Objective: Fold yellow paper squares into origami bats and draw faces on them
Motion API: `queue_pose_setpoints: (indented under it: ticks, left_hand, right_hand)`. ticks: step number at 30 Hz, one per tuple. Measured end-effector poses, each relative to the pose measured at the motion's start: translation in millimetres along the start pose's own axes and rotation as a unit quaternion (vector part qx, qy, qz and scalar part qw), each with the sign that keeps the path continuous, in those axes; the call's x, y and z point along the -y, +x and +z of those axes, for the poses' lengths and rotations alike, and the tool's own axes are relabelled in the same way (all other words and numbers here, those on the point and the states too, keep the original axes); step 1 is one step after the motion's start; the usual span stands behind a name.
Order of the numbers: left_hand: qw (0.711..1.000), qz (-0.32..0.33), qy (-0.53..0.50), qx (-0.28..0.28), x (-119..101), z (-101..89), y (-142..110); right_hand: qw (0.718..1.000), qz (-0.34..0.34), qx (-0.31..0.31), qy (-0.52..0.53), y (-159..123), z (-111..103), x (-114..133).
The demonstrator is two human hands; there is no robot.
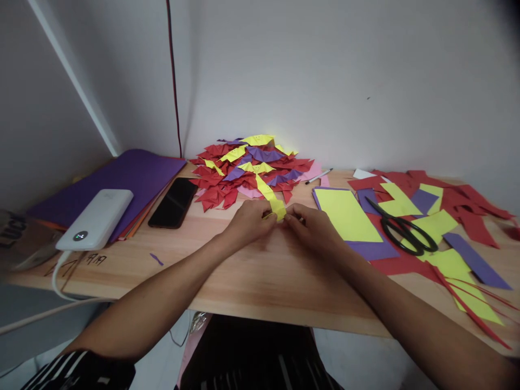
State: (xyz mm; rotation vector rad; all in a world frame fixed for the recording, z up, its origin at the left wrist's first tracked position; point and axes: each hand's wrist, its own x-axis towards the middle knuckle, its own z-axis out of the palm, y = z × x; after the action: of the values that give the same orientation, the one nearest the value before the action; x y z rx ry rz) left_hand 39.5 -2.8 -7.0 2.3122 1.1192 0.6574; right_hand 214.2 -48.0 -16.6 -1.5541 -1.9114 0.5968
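A narrow strip of yellow paper (267,190), creased near its lower end, is pinched between both hands above the middle of the table. My left hand (252,219) is closed on its left side. From the right, the fingertips of my right hand (305,223) are closed at the same creased end. The strip's far end reaches up toward a heap of folded paper shapes (215,196) in red, purple, yellow and pink. Several of these shapes have pointed, wing-like sides. Fingers partly hide the fold.
Left stand a black phone (174,203), a white power bank (97,216) with a cable, and purple paper sheets (138,168). Right lie yellow cut paper (349,214), black-handled scissors (400,230) and red scraps (479,227). A pen (319,176) rests near the wall.
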Motion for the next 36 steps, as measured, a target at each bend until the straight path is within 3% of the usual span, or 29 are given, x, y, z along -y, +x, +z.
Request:
queue_pose_setpoints:
  ticks: [11, 23, 28, 33, 36]
  left_hand:
    - [1.0, 0.012, 0.006, -0.012, 1.1, 2.6, -1.4]
    - [0.994, 0.008, 0.111, -0.024, 1.4, 6.9, -4.6]
    - [0.99, 0.017, 0.137, -0.025, -2.1, 7.3, -7.8]
    - [0.99, 0.032, 0.134, -0.037, -6.4, 7.4, -10.1]
    - [0.993, 0.017, 0.111, -0.038, -6.3, 7.3, -9.2]
  right_hand:
    - [0.999, -0.004, -0.006, -0.043, -0.5, 2.4, 0.5]
    - [1.0, 0.011, 0.005, -0.007, 2.4, 1.4, -1.5]
    - [0.999, 0.015, -0.005, -0.038, 2.3, 1.7, 3.8]
    - [0.997, 0.035, -0.022, -0.071, 1.4, 4.1, 7.3]
    - [0.998, 0.013, -0.026, -0.054, 1.6, 3.5, 4.0]
